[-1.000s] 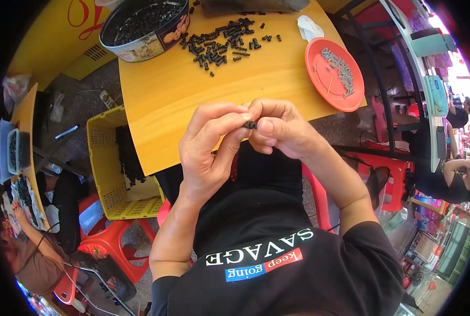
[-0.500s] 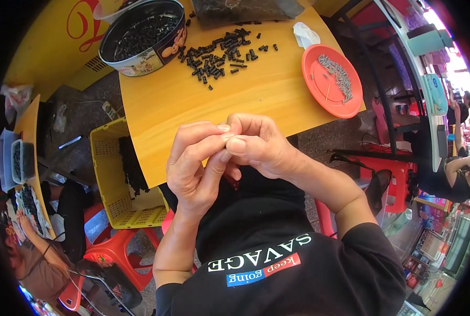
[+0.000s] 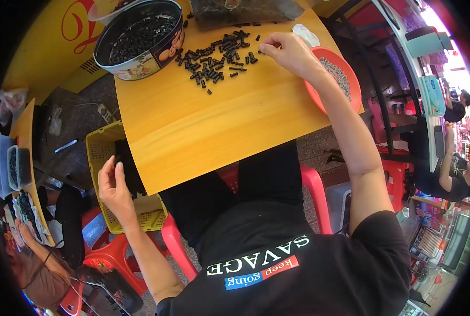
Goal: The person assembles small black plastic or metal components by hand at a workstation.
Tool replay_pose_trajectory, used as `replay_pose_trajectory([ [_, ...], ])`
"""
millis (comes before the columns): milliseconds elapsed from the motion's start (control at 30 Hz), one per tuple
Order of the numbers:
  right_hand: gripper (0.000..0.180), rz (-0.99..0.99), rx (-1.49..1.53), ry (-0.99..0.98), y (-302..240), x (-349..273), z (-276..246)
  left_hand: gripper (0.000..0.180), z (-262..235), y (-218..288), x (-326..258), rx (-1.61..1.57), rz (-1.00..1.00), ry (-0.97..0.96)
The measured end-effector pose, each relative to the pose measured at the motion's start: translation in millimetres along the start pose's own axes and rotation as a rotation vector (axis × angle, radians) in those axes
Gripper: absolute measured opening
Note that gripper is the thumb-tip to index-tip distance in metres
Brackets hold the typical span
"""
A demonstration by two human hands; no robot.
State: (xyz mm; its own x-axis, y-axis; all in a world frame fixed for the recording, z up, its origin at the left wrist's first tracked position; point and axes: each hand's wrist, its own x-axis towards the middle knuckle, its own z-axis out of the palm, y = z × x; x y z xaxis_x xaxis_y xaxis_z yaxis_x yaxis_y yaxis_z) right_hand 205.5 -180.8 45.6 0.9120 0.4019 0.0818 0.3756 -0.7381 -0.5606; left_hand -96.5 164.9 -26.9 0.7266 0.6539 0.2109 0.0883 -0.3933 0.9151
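My left hand (image 3: 116, 194) is off the table's left edge, above a yellow plastic crate (image 3: 104, 138) with black material inside. A small black part (image 3: 118, 158) shows between its thumb and fingertips. My right hand (image 3: 290, 51) reaches across the table, thumb and finger pinched at a small black plastic part beside the pile, mostly hidden by the fingertips. The loose pile of short black plastic parts (image 3: 213, 62) lies to its left. Under my right forearm, a red plate (image 3: 355, 94) holds many small grey metal pieces (image 3: 336, 75), partly covered by the arm.
A round tin (image 3: 145, 67) full of black parts stands at the table's far left. A dark plastic bag (image 3: 245, 11) lies at the far edge, a crumpled white paper (image 3: 305, 35) near the plate. Another person's arm (image 3: 32, 237) works at a side table on the left. Red stools stand around.
My hands were together above the table's near edge, fingertips meeting. They have parted: the left moved left and down over the crate, the right moved forward and right to the black parts.
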Motion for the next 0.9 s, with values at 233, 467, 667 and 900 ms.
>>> replay_pose_trajectory([
  [233,0.033,0.009,-0.3,-0.152,-21,15,9,0.032,-26,-30,-9,0.306,-0.036,0.034],
  [467,0.031,-0.089,-0.362,-0.058,-12,17,12,0.025,22,37,-12,-0.002,0.055,0.011],
  [667,0.025,0.003,0.845,-0.393,-39,-32,-5,0.02,77,94,-18,-0.137,0.226,-0.206],
  [900,0.018,0.011,1.463,-0.545,-62,-95,7,0.026,139,142,-25,-0.479,0.376,-0.339],
])
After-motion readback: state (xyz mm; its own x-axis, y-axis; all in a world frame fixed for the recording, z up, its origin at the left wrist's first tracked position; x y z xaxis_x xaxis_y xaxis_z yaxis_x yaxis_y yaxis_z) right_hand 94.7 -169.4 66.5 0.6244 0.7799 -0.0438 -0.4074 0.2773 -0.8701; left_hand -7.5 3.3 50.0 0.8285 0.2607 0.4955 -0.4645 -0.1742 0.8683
